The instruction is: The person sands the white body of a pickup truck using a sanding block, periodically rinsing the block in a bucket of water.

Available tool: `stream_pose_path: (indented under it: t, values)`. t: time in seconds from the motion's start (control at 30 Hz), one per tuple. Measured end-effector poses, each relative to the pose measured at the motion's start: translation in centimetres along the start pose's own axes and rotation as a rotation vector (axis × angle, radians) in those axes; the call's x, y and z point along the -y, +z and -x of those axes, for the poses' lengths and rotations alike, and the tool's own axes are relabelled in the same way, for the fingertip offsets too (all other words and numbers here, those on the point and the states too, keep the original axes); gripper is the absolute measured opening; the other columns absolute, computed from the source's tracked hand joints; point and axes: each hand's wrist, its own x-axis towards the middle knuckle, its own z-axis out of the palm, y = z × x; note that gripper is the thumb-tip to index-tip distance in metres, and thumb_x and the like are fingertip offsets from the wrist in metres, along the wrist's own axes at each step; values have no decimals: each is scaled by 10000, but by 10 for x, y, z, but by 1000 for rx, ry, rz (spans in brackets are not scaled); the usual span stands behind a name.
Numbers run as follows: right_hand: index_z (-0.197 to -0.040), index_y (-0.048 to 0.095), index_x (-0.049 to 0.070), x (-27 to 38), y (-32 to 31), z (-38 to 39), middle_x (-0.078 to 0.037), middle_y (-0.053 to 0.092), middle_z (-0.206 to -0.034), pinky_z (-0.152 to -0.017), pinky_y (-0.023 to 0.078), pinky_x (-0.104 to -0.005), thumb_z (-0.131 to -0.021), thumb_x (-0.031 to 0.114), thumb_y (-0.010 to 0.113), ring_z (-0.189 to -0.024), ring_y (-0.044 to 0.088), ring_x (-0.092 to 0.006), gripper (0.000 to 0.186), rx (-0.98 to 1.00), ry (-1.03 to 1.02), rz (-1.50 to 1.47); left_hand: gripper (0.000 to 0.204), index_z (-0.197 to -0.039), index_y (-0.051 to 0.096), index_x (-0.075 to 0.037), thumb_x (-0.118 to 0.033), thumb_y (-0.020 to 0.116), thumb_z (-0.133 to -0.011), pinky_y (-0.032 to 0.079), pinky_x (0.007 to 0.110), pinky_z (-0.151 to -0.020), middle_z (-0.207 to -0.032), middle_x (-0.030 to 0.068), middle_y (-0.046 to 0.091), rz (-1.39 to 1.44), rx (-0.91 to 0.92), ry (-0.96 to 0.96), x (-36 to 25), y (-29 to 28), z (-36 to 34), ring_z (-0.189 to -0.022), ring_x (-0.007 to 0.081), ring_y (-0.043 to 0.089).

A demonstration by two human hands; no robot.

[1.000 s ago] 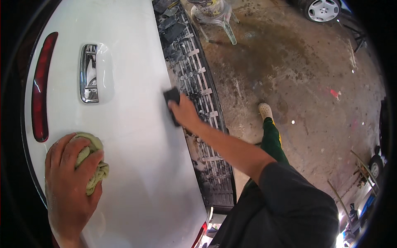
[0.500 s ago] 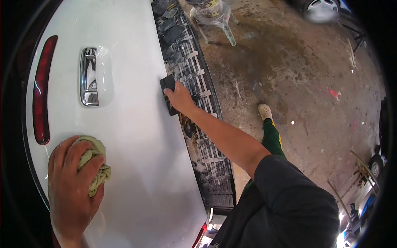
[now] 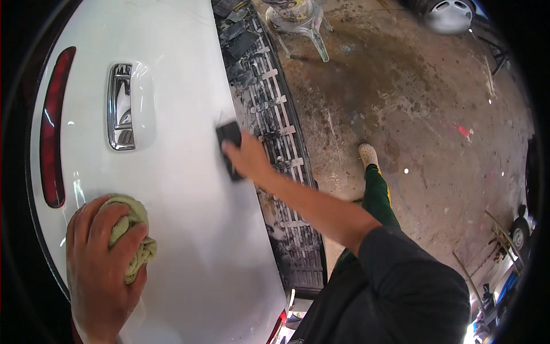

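Observation:
My left hand point(image 3: 100, 269) grips a crumpled pale green cloth point(image 3: 137, 252) against the white vehicle panel point(image 3: 183, 241) at lower left. Near the panel's right edge, my right hand point(image 3: 252, 157), slightly blurred, is closed on a dark rectangular block point(image 3: 227, 132) pressed to the paint. Above my left hand are a long red lamp point(image 3: 56, 126) and a chrome handle point(image 3: 120, 106) in a recess. Right of the panel runs a dirty, dust-covered dark slatted bumper step point(image 3: 269, 92).
A dusty plastic stool point(image 3: 312, 37) with a bucket point(image 3: 286, 10) on it stands at the top. A wheel point(image 3: 447, 14) sits top right, another tyre point(image 3: 520, 235) and long sticks point(image 3: 498, 229) at right. My clogged foot point(image 3: 368, 153) is on the stained concrete floor point(image 3: 429, 143).
My right hand with the block went up along the panel's edge, then came back down and slightly left. My left hand and cloth have shifted slightly downward.

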Motion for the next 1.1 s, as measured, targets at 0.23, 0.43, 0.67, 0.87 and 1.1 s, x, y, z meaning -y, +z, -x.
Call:
stream_pose_path:
  t: [0.23,0.43,0.67,0.87,1.1]
  values:
    - [-1030,583,-107,-8,-16,-51,-321,677,-898,-804,535,-505,-912,338,660,-889,677,-474,466,-123,20,-31,514,-1068,669,-99,22,805,-587,406,523,-1150,-1338,76,531,-26,-17,55,-12,-8,-6,-1382,360,437]
    - [-1013,583,-83,14,5,5,-303,680,-900,-811,527,-518,-907,318,656,-880,681,-457,421,12,-3,16,542,-1062,664,-104,14,802,-551,407,526,-1142,-1335,84,529,-3,-7,38,-4,0,2,-1384,371,435]
    - [-1027,575,-77,-12,-28,-73,-312,672,-947,-847,519,-538,-914,322,658,-921,659,-493,422,-92,-6,16,547,-1079,658,-107,10,803,-565,410,547,-1139,-1342,86,526,-28,-12,85,-7,-6,-9,-1382,376,437]
    - [-1015,571,-64,11,7,25,-302,664,-938,-813,516,-544,-910,324,678,-889,650,-501,416,31,-9,-13,557,-1080,659,-128,8,818,-564,416,545,-1139,-1343,76,528,21,13,21,-1,2,4,-1378,371,441]
    - [-1053,586,-76,-4,-36,-72,-322,674,-1006,-840,523,-525,-918,309,645,-946,660,-494,412,-80,76,54,578,-1093,666,-114,22,830,-556,425,534,-1134,-1333,77,540,44,-7,78,-4,-7,-12,-1358,369,463]
